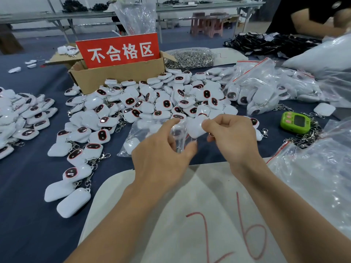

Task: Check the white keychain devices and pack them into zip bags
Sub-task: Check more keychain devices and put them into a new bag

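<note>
My right hand [233,137] pinches a white keychain device [195,128] between thumb and fingers, its metal ring showing under my fingers. My left hand [163,150] holds the mouth of a clear zip bag [140,133] that lies on the table with a few white devices inside. The held device sits right at the bag's mouth, between my two hands. A large pile of white keychain devices [144,105] with dark oval faces covers the blue table beyond my hands.
An open cardboard box [114,76] with a red sign stands behind the pile. Filled zip bags [266,88] lie at the right, near a green timer [295,122]. A second heap of devices [22,114] sits at the left. Another person's arm [311,23] is at the far right.
</note>
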Tool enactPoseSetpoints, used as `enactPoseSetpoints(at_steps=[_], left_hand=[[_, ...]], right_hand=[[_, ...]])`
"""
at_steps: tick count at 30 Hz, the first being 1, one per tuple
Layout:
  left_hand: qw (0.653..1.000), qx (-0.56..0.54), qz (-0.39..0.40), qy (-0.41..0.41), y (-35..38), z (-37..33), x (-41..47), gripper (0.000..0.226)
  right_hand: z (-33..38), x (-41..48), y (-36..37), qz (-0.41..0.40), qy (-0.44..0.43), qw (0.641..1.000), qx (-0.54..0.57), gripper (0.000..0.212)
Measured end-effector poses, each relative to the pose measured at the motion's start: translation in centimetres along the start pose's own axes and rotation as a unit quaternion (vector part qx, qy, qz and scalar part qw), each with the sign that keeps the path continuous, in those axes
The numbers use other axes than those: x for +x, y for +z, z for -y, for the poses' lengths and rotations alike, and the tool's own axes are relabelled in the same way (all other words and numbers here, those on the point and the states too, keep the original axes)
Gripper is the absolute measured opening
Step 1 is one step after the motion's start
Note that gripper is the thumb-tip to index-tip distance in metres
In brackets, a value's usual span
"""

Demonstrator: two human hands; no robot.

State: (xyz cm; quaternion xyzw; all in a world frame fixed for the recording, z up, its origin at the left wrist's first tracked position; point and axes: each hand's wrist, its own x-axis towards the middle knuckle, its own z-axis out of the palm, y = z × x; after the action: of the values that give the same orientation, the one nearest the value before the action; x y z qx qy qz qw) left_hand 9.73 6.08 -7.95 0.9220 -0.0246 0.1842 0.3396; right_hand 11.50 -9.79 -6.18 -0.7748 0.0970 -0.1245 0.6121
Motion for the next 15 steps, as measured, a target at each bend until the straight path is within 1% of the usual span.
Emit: enactPoseSetpoints(at_steps=[2,3,5,6,9,12,14,15], left_hand=[[0.999,0.022,0.026,0.007,0.3,0.0,-0.1,0.066],[0.999,0.014,0.029,0.008,0.4,0.2,0.0,0.07],[0.999,-0.035,0.021,0.011,0.4,0.4,0.1,0.071],[0.998,-0.064,0.011,0.024,0.3,0.4,0.1,0.069],[0.987,-0.117,-0.024,0.105,0.0,0.1,-0.3,0.06],[0.979,-0.14,-0.023,0.15,-0.1,0.2,-0.4,0.061],[0.977,-0.149,-0.027,0.153,-0.1,0.3,-0.2,0.059],[0.976,-0.151,-0.037,0.152,-0.1,0.4,-0.1,0.058]], right_hand=[[-0.3,0.2,-0.1,-0.015,-0.005,0.999,-0.046,0.015],[-0.5,0.2,0.0,-0.012,-0.006,0.998,-0.059,0.015],[-0.8,0.1,0.4,0.01,-0.011,0.997,-0.074,0.014],[-0.9,-0.1,0.7,0.029,-0.016,0.997,-0.075,0.014],[-1.2,-0.6,1.6,0.106,-0.034,0.992,-0.063,0.016],[-1.3,-0.8,2.1,0.2,-0.061,0.977,-0.029,0.021],[-0.9,-1.0,2.2,0.273,-0.048,0.96,0.034,0.032],[-0.8,-0.9,2.1,0.281,-0.044,0.957,0.054,0.041]])
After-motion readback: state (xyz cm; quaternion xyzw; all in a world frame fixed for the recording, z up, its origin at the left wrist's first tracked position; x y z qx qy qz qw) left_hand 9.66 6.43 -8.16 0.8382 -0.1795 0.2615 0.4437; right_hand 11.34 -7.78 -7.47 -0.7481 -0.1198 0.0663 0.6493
